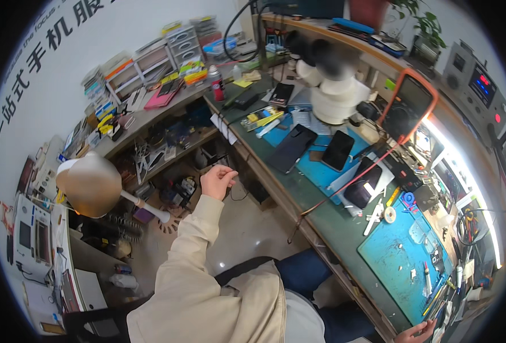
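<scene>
My left hand (217, 182) is raised over the floor gap left of the workbench, thumb and fingers pinched together; whatever may be between them is too small to make out. At the lower right, my right hand (416, 332) rests by the bench's near corner, partly cut off by the picture's edge, its visible fingers stretched out. Closest to it lie slim hand tools (436, 303) along the blue repair mat (373, 257). Tiny parts and scraps are scattered over that mat. Farther along the bench are dark phones (292, 148), another phone (337, 151) and a phone on papers (362, 183).
A microscope (333, 97) stands at the back of the bench, near an orange-framed multimeter (410, 103). A red cord (344, 186) crosses the bench. At left are a lamp (90, 186) and a shelf with drawers (144, 66). A power supply (476, 86) sits upper right.
</scene>
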{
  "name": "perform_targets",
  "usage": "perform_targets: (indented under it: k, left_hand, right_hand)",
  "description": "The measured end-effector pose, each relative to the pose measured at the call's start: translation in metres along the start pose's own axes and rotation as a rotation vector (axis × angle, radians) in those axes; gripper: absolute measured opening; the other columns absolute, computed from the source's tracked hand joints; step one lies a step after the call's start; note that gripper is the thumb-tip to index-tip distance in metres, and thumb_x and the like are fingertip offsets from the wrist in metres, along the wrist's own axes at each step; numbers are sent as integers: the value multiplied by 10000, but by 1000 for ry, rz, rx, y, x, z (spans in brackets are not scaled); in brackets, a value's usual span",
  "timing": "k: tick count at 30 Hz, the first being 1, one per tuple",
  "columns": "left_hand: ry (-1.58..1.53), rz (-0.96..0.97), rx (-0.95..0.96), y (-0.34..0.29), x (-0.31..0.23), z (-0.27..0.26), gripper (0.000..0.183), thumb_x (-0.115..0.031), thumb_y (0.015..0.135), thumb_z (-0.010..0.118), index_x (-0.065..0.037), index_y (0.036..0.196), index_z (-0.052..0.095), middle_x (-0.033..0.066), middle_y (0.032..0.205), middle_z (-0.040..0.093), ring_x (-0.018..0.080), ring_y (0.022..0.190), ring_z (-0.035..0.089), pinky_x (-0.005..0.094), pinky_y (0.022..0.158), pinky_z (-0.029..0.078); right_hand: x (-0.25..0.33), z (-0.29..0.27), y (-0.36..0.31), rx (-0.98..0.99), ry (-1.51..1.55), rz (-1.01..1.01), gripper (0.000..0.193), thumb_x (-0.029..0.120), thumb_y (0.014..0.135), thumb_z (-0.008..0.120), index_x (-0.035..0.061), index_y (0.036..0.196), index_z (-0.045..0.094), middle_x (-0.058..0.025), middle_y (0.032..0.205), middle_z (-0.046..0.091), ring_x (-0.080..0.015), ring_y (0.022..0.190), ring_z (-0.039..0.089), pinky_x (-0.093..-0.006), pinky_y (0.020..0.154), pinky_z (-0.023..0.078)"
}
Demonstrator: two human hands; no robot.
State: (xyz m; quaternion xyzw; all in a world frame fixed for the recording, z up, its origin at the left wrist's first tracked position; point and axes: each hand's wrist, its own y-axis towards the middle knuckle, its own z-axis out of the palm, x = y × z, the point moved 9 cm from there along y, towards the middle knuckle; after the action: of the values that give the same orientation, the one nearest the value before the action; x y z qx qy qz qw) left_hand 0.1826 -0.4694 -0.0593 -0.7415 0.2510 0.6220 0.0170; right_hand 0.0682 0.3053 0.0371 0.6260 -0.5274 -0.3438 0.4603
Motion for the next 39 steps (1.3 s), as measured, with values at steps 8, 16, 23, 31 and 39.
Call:
perform_targets:
  k: [8,16,23,31,39]
  left_hand:
    - [180,118,81,67,-20,-43,281,-182,1111,523,-16,1261,693,92,771,743,170,581,686,315,583,548]
    - [928,312,127,256,-22,59,286,-95,929,697,-35,1208,699,180,1171,702,355,1113,707,488,884,603]
    - [917,360,292,288,7,66,277,-140,931,685,22,1155,697,244,1186,656,451,1063,693,508,906,592]
    - [91,366,252,153,-20,4,480,-94,1074,522,86,1496,380,349,1339,591,518,1219,608,510,1029,494]
    - [-338,352,832,-26,-47,53,648,17,971,606,16,1570,358,292,1308,559,457,1137,597,480,978,502]
  right_hand:
    - [38,-27,18,-284,-131,-101,307,268,1085,646,-8,1198,718,-138,965,737,-271,760,708,-369,604,571]
    - [69,-30,18,-105,86,38,367,152,1103,561,-15,1429,584,-149,1162,700,-254,968,670,-352,814,541]
    - [216,15,-1,104,484,246,382,27,1074,553,-60,1445,573,-147,1129,672,-247,965,627,-338,881,518]
    - [482,66,39,545,855,-102,368,-47,956,640,-45,1324,652,-197,1119,710,-301,899,683,-390,814,570]
    - [642,137,-1,1012,1346,194,446,218,1102,587,-39,1449,473,-116,1117,712,-183,1023,677,-334,924,542]
